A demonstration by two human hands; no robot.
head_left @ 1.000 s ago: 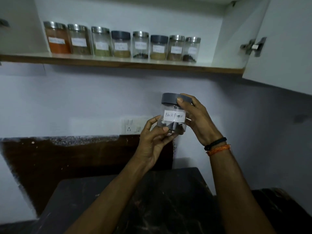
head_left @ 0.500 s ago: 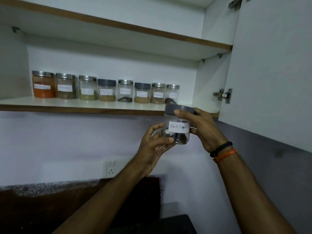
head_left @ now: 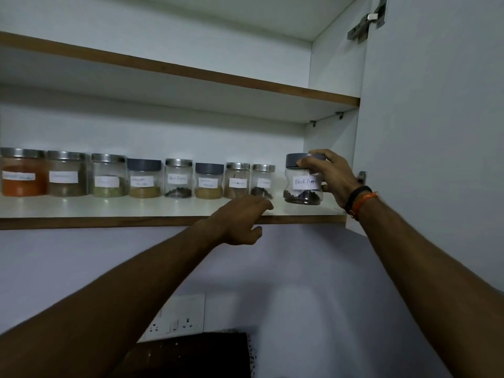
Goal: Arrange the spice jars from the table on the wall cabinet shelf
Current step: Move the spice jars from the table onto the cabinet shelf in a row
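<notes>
A clear jar labelled "Black Pepper" [head_left: 301, 184] with a grey lid stands at the right end of the wall cabinet's lower shelf [head_left: 136, 211]. My right hand [head_left: 331, 177] grips it around the lid and right side. Several labelled spice jars [head_left: 178, 178] line the shelf to its left, some with steel lids, some with grey ones. My left hand [head_left: 242, 221] rests on the shelf's front edge below the last jars, fingers on top and thumb underneath, holding nothing.
The open cabinet door [head_left: 436, 132] hangs close on the right, its hinge [head_left: 366, 20] at the top. An upper shelf [head_left: 191, 75] runs above the jars. A wall socket [head_left: 177, 320] sits below, above a dark counter backsplash [head_left: 191, 356].
My right hand has lifted the Black Pepper jar up onto the shelf's right end. My left hand let go of the jar and moved to the shelf's edge. The view tilted upward.
</notes>
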